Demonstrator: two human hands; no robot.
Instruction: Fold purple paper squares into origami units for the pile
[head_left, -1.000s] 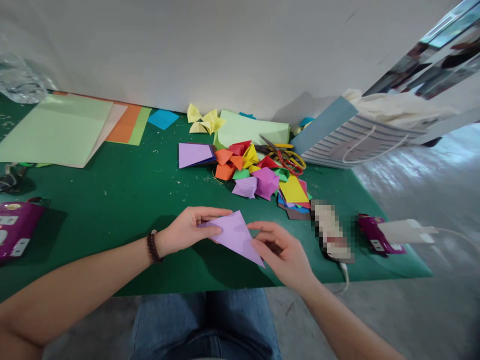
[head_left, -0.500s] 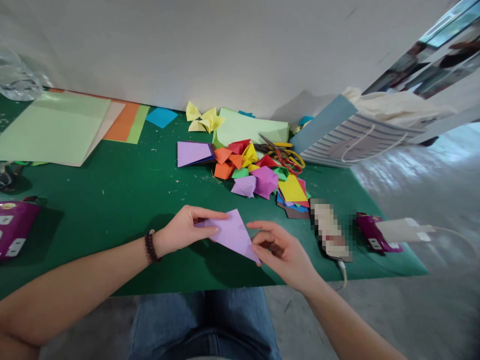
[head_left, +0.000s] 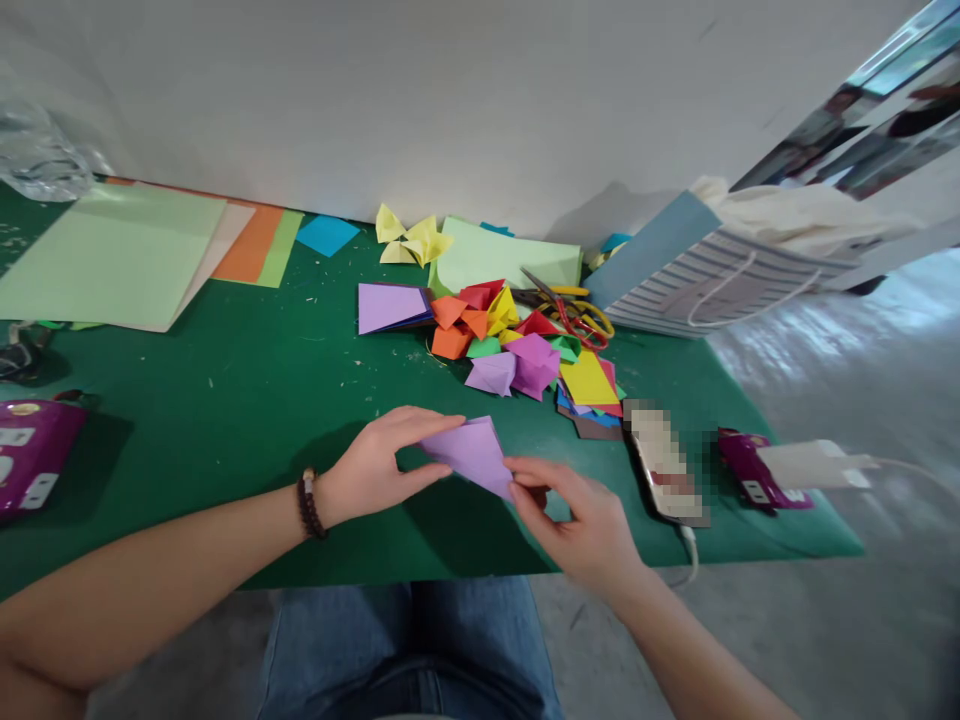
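Observation:
A folded piece of light purple origami paper is held between both hands above the green table. My left hand grips its left part, fingers behind and thumb in front. The right corner is pinched by the thumb and index finger of my right hand. Beyond the hands lies a cluster of folded paper pieces in orange, magenta and other colours. A stack of paper squares with purple on top sits just left of that cluster.
Red-handled scissors lie by a striped paper bag. At right are a phone on a cable and a purple packet. Large paper sheets and another purple packet are at left.
My right thumb and index finger have closed on the paper's right corner and lifted it. The paper now looks narrower, its lower right part turned up. My left hand keeps its hold.

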